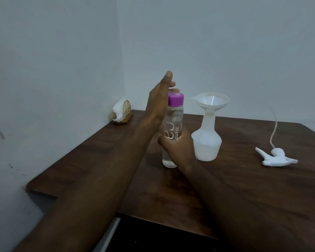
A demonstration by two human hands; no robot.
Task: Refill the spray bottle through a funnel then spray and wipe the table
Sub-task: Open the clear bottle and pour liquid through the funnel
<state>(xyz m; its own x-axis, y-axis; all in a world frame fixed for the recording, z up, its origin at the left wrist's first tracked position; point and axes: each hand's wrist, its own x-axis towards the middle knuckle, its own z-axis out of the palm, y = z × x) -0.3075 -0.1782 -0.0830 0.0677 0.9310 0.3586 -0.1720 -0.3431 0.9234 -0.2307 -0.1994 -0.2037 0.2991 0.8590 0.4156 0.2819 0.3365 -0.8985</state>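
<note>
Water bottle (173, 113) (purple-capped) gripped by right hand (178, 144), left hand (157, 102) straight-fingered, funnel (212, 100) in spray bottle (206, 142)

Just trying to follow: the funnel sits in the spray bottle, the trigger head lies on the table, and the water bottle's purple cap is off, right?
No: the head view shows the purple cap on the water bottle, which the right hand grips, with the left hand open beside it. The funnel does sit in the spray bottle and the trigger head lies on the table.
</note>
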